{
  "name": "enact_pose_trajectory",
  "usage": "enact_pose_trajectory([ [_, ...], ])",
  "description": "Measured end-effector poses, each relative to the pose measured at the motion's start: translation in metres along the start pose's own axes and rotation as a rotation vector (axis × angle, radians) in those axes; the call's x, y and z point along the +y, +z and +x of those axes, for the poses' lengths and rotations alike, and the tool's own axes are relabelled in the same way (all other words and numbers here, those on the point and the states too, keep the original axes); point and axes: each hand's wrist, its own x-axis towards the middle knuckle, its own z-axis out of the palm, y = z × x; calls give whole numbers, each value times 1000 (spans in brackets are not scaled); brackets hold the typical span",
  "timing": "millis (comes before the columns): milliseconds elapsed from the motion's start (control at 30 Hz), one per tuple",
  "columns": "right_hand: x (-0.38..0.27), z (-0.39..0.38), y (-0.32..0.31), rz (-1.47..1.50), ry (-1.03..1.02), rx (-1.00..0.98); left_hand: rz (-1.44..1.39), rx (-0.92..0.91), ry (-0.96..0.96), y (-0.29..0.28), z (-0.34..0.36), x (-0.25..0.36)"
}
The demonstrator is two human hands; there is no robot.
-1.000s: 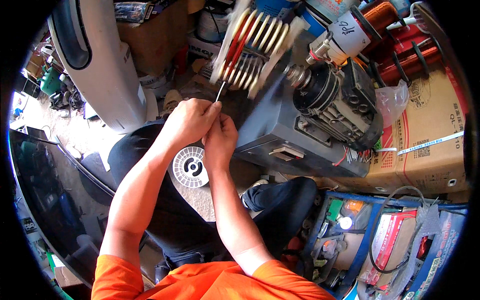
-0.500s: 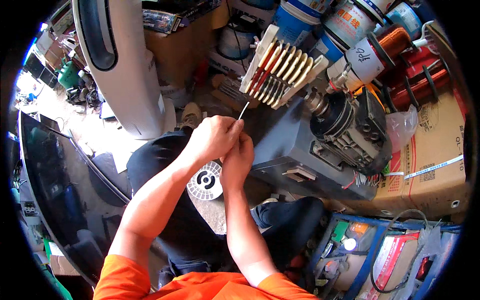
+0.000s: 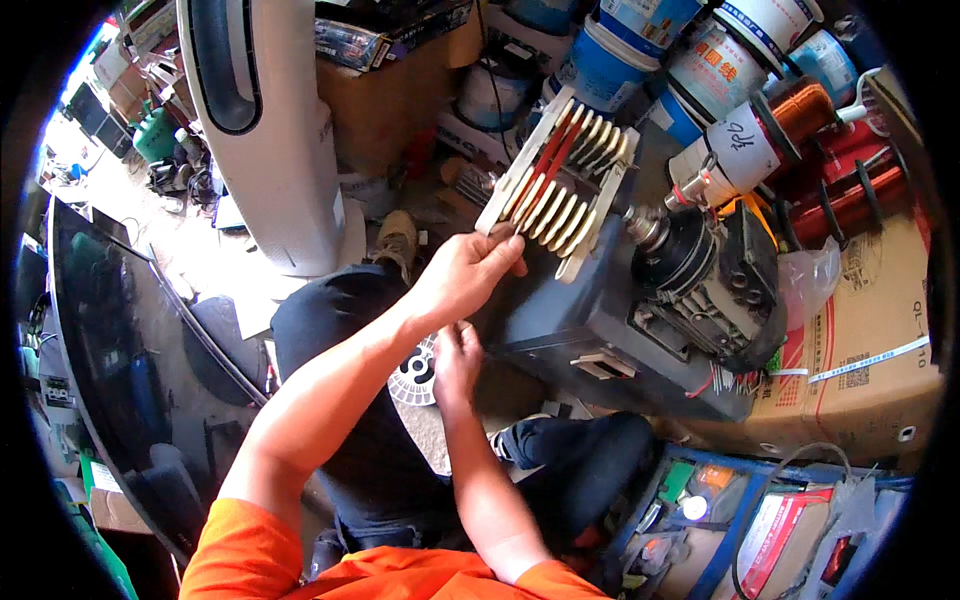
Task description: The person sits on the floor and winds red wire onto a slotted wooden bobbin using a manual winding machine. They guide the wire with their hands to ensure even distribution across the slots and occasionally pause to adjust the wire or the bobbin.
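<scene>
A pale ribbed coil former (image 3: 565,190) with dark red wire wound in some of its grooves sits tilted on the shaft side of a dark winding machine (image 3: 560,310). My left hand (image 3: 465,278) is at the former's lower end, thumb and fingers closed on its edge; the fingertips are partly hidden. Lower and nearer to me, my right hand (image 3: 458,360) is apart from the left, its fingers curled together. Whatever it holds, if anything, cannot be made out. Beside that hand lies a round, slotted light-grey disc (image 3: 412,375), partly covered by it.
A black electric motor (image 3: 705,270) stands on the machine. Wire spools (image 3: 735,145) and paint-type buckets (image 3: 605,65) crowd the far right. Cardboard boxes (image 3: 850,330) flank the right side. A blue divided tray (image 3: 735,530) sits lower right; a tall white appliance (image 3: 270,150) stands left.
My hands, together on a thin white strand before, are now apart. The left has moved up to the coil former and the right down toward me. The former has turned.
</scene>
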Motion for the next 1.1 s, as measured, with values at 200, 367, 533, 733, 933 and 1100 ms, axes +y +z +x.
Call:
enact_pose_trajectory([
  [200, 37, 13, -2, -207, -67, -17, -63, -25, -127, 3, 1, -13],
  [367, 76, 26, -15, -312, 69, 14, -137, -5, -58, 6, 4, 0],
  [533, 211, 60, -67, -618, 68, -82, -415, 75, -34, 24, 5, 1],
  [733, 183, 46, -76, -802, 221, -116, -368, 75, -62, 22, 4, -3],
  [933, 201, 48, -83, -1110, 353, -166, -352, 22, -26, 17, 3, 23],
  [1100, 219, 31, -106, -1115, 461, -154, -428, 73, 27, 10, 4, 36],
])
